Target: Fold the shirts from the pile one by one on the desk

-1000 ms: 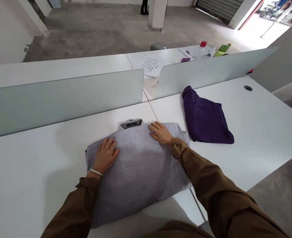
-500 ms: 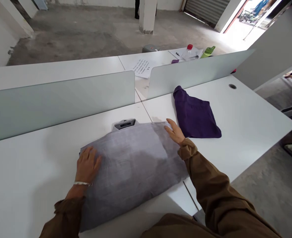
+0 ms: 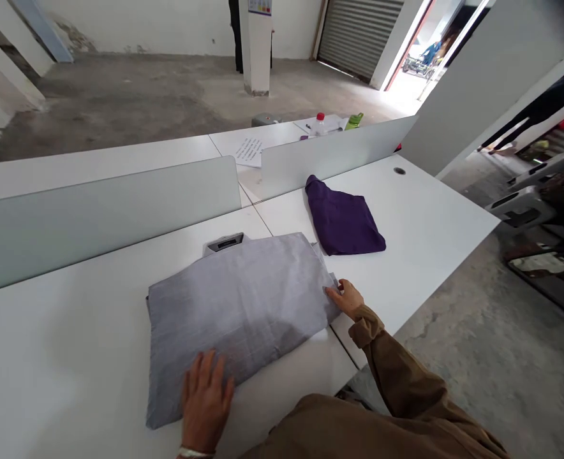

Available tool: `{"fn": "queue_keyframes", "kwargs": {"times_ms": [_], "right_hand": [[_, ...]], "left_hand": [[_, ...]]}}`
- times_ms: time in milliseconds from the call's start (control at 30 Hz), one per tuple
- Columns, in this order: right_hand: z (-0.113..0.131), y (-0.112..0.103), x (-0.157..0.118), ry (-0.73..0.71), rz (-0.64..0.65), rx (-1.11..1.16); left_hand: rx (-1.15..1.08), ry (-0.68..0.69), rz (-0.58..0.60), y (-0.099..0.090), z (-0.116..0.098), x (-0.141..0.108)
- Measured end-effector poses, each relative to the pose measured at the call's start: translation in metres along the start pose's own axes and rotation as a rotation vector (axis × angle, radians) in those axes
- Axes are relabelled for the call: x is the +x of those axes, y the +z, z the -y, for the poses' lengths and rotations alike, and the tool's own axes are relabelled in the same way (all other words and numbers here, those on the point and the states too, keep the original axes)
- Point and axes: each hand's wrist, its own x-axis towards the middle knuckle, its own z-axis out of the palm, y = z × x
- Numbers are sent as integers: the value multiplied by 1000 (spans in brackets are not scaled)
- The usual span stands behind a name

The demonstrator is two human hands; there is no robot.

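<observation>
The folded grey cloth [image 3: 238, 319] lies on the worktop [image 3: 420, 217] at seven o'clock from a purple cloth [image 3: 342, 220], the left hand [image 3: 206, 401] spread wide at its near edge, the right hand [image 3: 346, 298] narrowed at its corner, grip unclear, so an uneven tug could skew the fold.

office-type wkspace: white desks [image 3: 430, 223] w/ frosted dividers [image 3: 104, 217], bare concrete floor [image 3: 119, 108]

A folded purple garment [image 3: 342, 220] lies flat on the white table [image 3: 435, 217], which has a cable grommet [image 3: 399, 171] near its far edge. Beyond the frosted divider panel [image 3: 334, 156] are a printed sheet [image 3: 248, 152], a red-capped plastic bottle [image 3: 319, 125] and a green bottle [image 3: 354, 120].
</observation>
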Motion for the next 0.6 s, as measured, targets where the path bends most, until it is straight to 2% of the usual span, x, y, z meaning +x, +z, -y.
{"fn": "queue_keyframes", "kwargs": {"times_ms": [100, 167, 233, 300, 367, 500, 600], "right_hand": [[0, 1, -11, 31, 12, 6], [1, 2, -17, 79, 19, 76], [3, 2, -23, 161, 63, 261], [6, 1, -28, 236, 155, 552], [10, -4, -30, 255, 236, 778], [31, -25, -34, 118, 289, 1026], [71, -41, -45, -45, 285, 1195]], "left_hand": [[26, 134, 69, 10, -40, 9], [21, 234, 102, 18, -56, 15], [11, 277, 137, 27, -63, 18], [0, 276, 174, 35, -63, 20], [-12, 274, 207, 40, -61, 20], [-14, 269, 223, 42, -59, 16], [-12, 231, 199, 45, -61, 10]]}}
